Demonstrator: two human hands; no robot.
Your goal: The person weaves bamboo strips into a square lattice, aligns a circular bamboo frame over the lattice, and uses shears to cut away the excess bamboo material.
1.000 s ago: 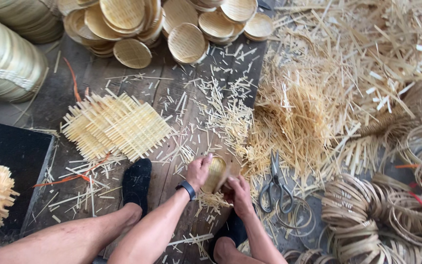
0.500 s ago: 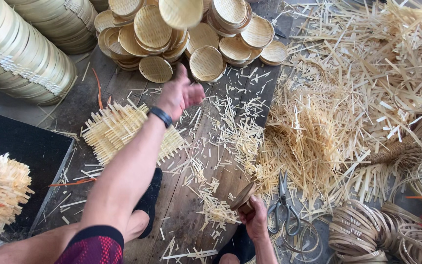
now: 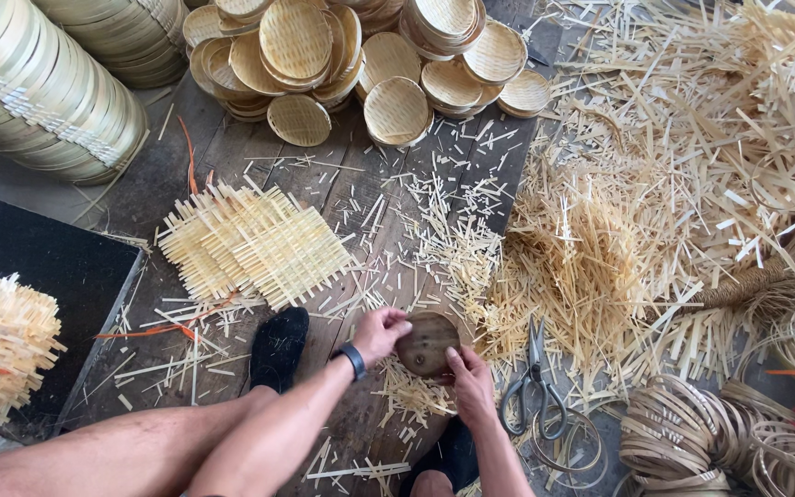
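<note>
On the dark plank floor, low in the centre: one round brown wooden disc, held between both hands. Left hand, black band at the wrist, fingers curled over the disc's left edge, closed on it. Right hand, fingers bent up against the disc's lower right edge, gripping it from below. Just beside the right hand, to its right: one pair of metal scissors, lying flat among cuttings. Left of the left hand: one foot in a black shoe. Beyond the shoe, further up the boards: one square woven bamboo mat with loose strip ends on all sides. Top centre: a heap of small round woven trays, stacked and overlapping. Top left: a long stack of bamboo hoops lying on its side. Right half: a large drift of bamboo strip offcuts. Bottom right corner: coils of thin bamboo rings, well apart from the disc.
</note>
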